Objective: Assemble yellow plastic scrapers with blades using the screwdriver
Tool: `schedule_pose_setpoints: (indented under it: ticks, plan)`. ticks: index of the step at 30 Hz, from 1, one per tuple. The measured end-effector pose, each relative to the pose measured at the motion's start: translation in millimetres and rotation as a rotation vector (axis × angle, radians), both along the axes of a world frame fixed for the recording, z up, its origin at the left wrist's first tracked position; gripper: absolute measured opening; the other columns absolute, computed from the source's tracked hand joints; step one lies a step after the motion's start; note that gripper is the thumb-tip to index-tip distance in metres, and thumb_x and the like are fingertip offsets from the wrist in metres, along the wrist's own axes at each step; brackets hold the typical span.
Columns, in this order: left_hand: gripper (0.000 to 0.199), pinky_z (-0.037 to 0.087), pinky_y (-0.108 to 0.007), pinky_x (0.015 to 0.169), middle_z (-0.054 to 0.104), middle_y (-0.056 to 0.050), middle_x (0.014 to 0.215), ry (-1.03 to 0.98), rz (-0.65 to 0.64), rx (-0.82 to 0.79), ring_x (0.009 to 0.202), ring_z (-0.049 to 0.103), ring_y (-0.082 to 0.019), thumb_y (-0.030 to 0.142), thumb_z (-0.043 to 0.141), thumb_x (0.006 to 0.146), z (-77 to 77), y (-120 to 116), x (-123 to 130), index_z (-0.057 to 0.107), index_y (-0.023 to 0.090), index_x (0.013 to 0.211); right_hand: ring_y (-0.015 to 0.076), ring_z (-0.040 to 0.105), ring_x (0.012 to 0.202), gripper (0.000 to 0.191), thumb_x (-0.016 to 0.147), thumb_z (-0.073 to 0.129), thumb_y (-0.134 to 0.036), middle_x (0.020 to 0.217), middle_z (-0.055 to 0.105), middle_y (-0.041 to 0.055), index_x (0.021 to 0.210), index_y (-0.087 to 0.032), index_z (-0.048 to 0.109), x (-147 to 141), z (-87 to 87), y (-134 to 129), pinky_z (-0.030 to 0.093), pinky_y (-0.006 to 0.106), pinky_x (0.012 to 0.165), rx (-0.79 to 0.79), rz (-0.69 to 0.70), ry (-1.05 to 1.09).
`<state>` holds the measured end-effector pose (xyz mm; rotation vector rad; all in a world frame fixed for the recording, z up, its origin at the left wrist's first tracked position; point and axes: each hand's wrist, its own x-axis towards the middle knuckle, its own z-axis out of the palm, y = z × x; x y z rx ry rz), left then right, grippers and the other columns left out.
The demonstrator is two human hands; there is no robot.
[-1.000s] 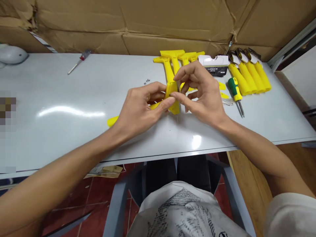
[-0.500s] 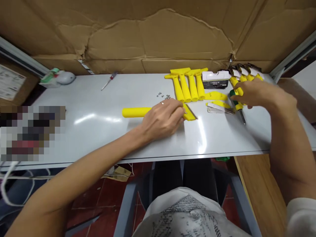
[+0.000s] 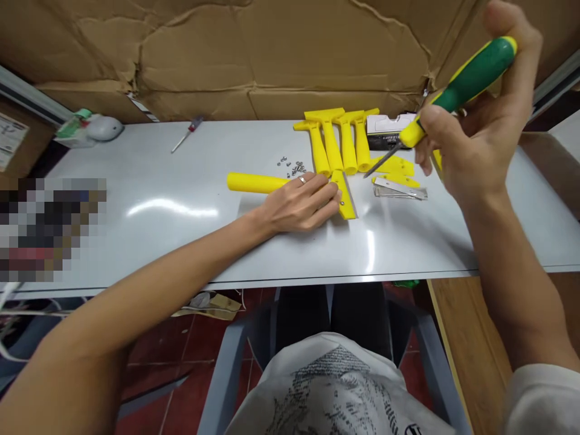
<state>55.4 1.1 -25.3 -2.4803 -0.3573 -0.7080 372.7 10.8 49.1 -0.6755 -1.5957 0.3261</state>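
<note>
My left hand (image 3: 301, 204) is closed around a yellow scraper (image 3: 256, 182) that lies on the table, its handle pointing left. The scraper's head, with a thin metal blade edge and a screw showing, sticks out to the right of my fingers. Raised above the table's right side, my right hand (image 3: 480, 133) grips a green and yellow screwdriver (image 3: 475, 75). Its shaft slants down to the left, tip above the tabletop right of the scraper head. Small screws (image 3: 296, 168) lie just behind my left hand.
Several yellow scraper handles (image 3: 347, 142) lie behind the left hand, beside a black-and-white box (image 3: 389, 130). Yellow plates (image 3: 399, 166) and metal blades (image 3: 401, 188) are on the right. A second screwdriver (image 3: 186, 134) and a grey mouse-shaped object (image 3: 104, 127) lie farther left. Cardboard (image 3: 254, 54) stands behind.
My right hand has picked up the green and yellow screwdriver from the table's right side and raised it, turning its tip leftward. My left hand still holds the scraper.
</note>
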Motion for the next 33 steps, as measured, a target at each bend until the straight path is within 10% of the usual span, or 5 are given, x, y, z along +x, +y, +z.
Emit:
schedule_pose_setpoints:
  ticks: [9,15,22,27,33]
  plan:
    - [0.017,0.071,-0.058,0.085,0.076,-0.007,0.096,-0.130,0.090,-0.540,0.095,0.080,-0.031,0.029,0.061,0.111,3.2,-2.1,6.0,0.071,0.029,0.097,0.0048,0.070,0.077,0.068,0.100,0.092,-0.048,0.195,0.033,-0.0019,0.162,-0.041,0.068,-42.8,-5.5,-32.3,0.057,0.026,0.051,-0.156,0.053,-0.018]
    - [0.026,0.069,-0.073,0.094,0.074,-0.005,0.094,-0.193,0.118,-0.765,0.102,0.083,-0.037,0.045,0.064,0.109,14.7,-5.5,13.6,0.067,0.028,0.089,0.0054,0.059,0.060,0.071,0.099,0.089,-0.058,0.122,0.079,-0.0022,0.158,-0.033,0.059,-49.8,-8.1,-29.4,0.047,0.024,0.044,-0.125,0.104,-0.062]
    - [0.037,0.066,-0.078,0.102,0.073,-0.005,0.098,-0.268,0.155,-0.885,0.114,0.086,-0.041,0.057,0.066,0.108,17.7,-6.5,14.0,0.067,0.027,0.086,-0.0024,0.070,0.065,0.053,0.114,0.080,-0.059,0.159,0.069,-0.0120,0.156,-0.054,0.050,-37.5,-41.4,-7.6,0.045,0.021,0.047,0.101,0.201,-0.075]
    - [0.041,0.069,-0.071,0.096,0.074,-0.006,0.099,-0.297,0.177,-0.914,0.122,0.086,-0.043,0.062,0.065,0.108,16.7,-5.6,12.3,0.067,0.028,0.086,0.0085,0.068,0.058,0.076,0.106,0.085,-0.065,0.090,0.071,-0.0128,0.156,-0.041,0.033,-43.5,-42.0,-12.7,0.055,0.032,0.060,-0.067,0.087,0.044]
    - [0.044,0.069,-0.071,0.093,0.073,-0.006,0.100,-0.318,0.162,-0.952,0.121,0.086,-0.043,0.065,0.066,0.103,13.2,-1.3,12.6,0.063,0.027,0.083,0.0071,0.063,0.060,0.074,0.092,0.093,-0.067,0.124,0.078,-0.0039,0.146,-0.044,0.048,-45.5,-22.0,-15.7,0.046,0.029,0.046,-0.158,0.093,-0.035]
